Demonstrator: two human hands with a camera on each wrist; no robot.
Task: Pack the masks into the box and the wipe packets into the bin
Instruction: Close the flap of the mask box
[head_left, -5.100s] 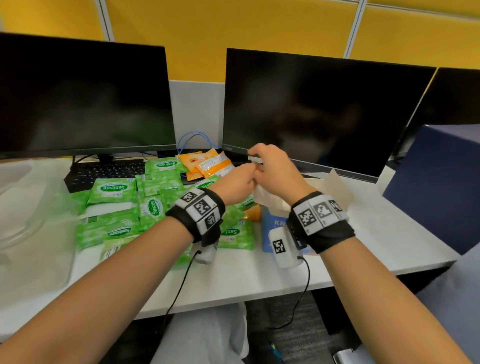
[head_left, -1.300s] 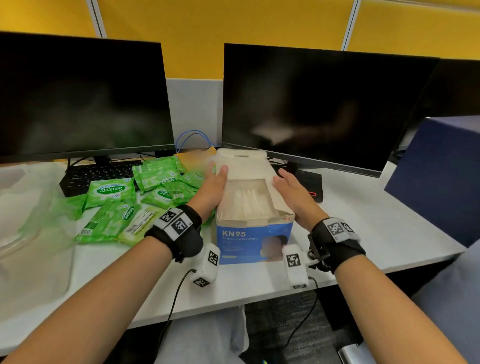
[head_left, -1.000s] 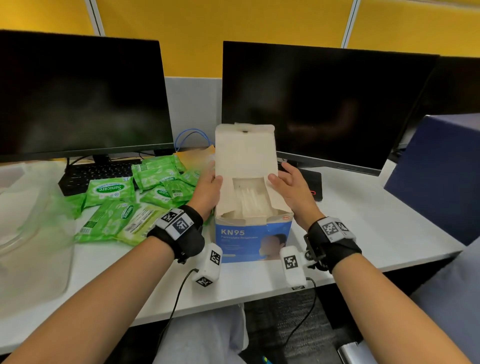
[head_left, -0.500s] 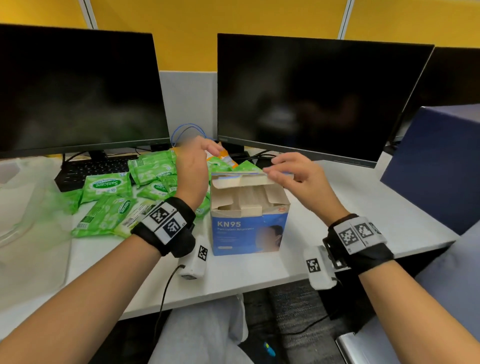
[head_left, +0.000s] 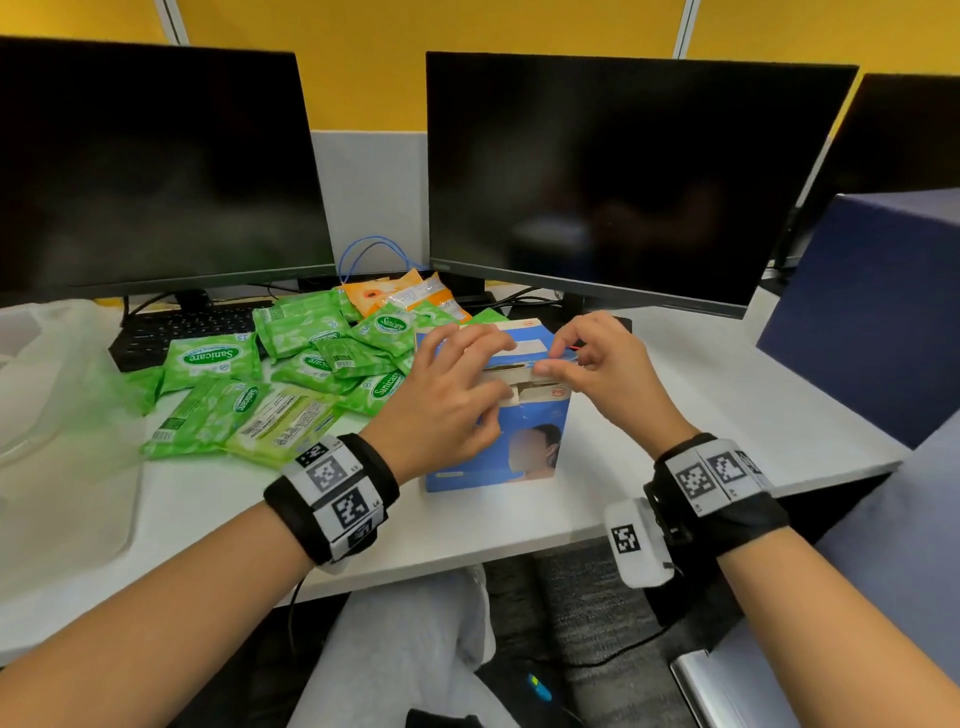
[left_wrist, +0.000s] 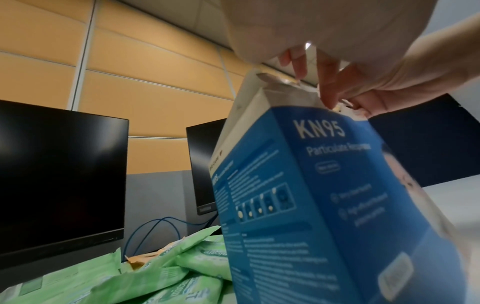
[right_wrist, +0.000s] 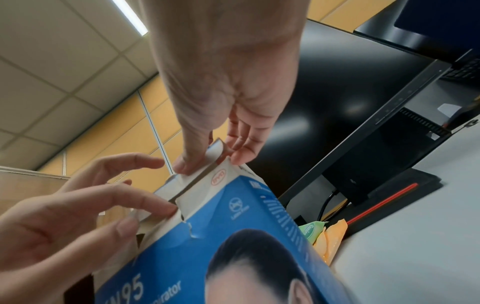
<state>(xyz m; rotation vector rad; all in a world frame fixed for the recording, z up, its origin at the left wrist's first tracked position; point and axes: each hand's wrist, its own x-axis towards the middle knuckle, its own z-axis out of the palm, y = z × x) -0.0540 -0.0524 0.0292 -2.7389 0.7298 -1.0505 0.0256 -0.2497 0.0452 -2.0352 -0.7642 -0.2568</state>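
The blue KN95 mask box (head_left: 493, 447) stands upright on the white desk (head_left: 701, 415) in front of me, with its lid folded down over the top. My left hand (head_left: 493, 371) lies over the lid's left front with straight fingers pressing the tuck flap (right_wrist: 166, 193). My right hand (head_left: 550, 362) pinches the lid's front right corner between thumb and fingers (right_wrist: 240, 153). The masks are hidden inside. Green wipe packets (head_left: 311, 364) lie heaped left of the box, with orange ones (head_left: 400, 296) behind. The clear plastic bin (head_left: 52, 415) sits at the far left.
Two dark monitors (head_left: 623, 171) stand along the back, with a black keyboard (head_left: 182, 332) under the left one. A blue partition (head_left: 872, 312) closes the right side. The desk's front edge runs just below my wrists.
The upright lid has come down over the box top. Both hands moved from the box's sides to the lid's front edge. The right hand now pinches the flap.
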